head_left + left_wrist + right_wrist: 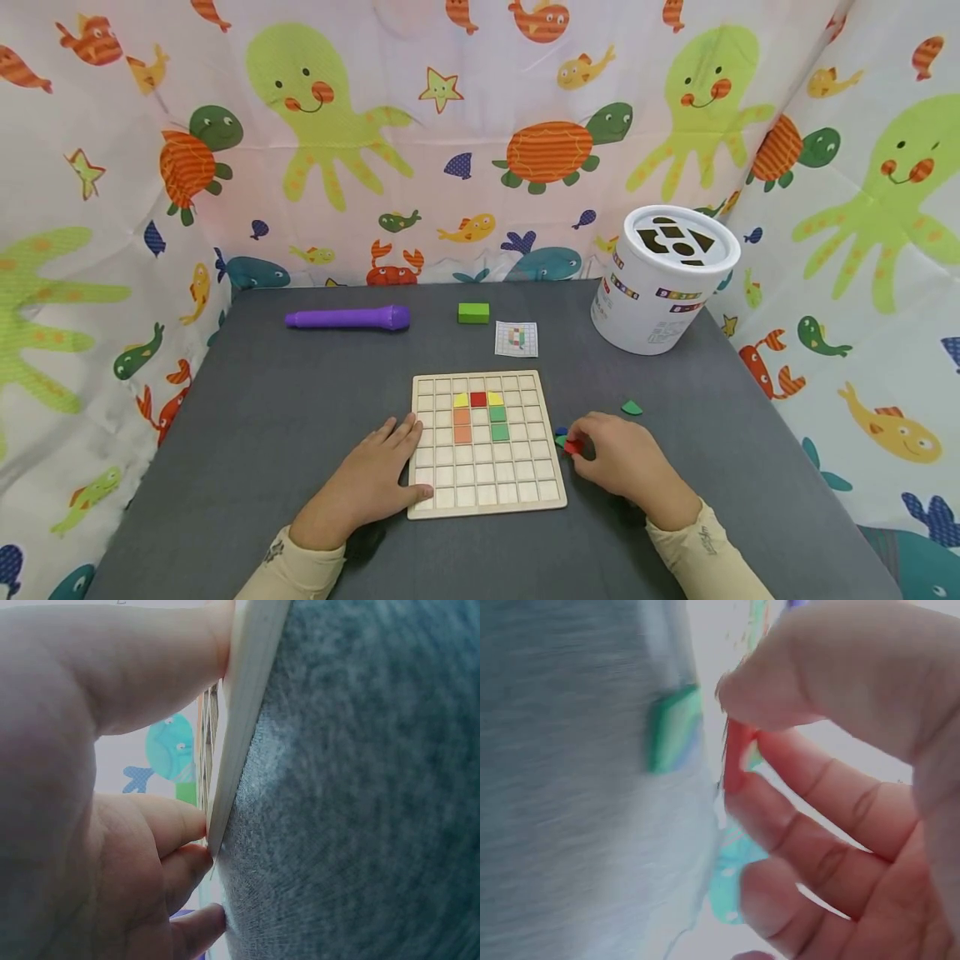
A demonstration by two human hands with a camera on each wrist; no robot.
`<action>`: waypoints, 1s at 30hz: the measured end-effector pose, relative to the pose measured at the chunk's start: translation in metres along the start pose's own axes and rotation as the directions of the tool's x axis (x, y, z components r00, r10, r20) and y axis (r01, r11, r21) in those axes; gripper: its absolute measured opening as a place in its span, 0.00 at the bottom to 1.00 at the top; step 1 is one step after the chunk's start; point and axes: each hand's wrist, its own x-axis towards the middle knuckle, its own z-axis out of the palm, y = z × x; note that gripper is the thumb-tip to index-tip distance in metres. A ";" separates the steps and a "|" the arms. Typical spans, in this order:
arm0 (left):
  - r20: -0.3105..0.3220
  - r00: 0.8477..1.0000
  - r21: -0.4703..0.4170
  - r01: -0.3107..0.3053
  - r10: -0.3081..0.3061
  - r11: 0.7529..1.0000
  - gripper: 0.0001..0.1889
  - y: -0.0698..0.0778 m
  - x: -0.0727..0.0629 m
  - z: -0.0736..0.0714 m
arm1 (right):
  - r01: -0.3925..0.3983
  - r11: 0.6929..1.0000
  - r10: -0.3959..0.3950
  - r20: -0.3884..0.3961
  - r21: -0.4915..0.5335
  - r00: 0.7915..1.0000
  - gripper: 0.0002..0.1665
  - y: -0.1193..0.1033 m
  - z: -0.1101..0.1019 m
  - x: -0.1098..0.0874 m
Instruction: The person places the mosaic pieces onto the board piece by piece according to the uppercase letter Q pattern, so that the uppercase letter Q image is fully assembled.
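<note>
My left hand (pixel 367 483) rests along the left edge of a wooden grid board (pixel 484 495), its thumb on the near left corner cells and its fingertips at the edge. Just past the board's right side, my right hand (pixel 626 462) pinches a small red block (pixel 737 754) between thumb and fingers. Beside that block lie a green piece (pixel 559 441) and a blue piece (pixel 561 431), both partly hidden. In the board's upper cells sit a red tile (pixel 478 399) between two yellow tiles (pixel 461 400), two orange tiles (pixel 462 425) and two green tiles (pixel 499 422).
A pattern card (pixel 516 339) and a bright green block (pixel 473 313) lie behind the board. A purple microphone-shaped stick (pixel 348 318) is at the back left. A white bucket with a slotted lid (pixel 660 292) stands back right. One green piece (pixel 632 407) lies beyond my right hand.
</note>
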 end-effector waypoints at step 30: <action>-0.008 1.000 0.017 -0.010 0.010 1.000 0.53 -0.002 0.002 0.000 | 0.418 0.908 -0.418 0.113 0.025 0.901 0.07 -0.073 0.041 0.094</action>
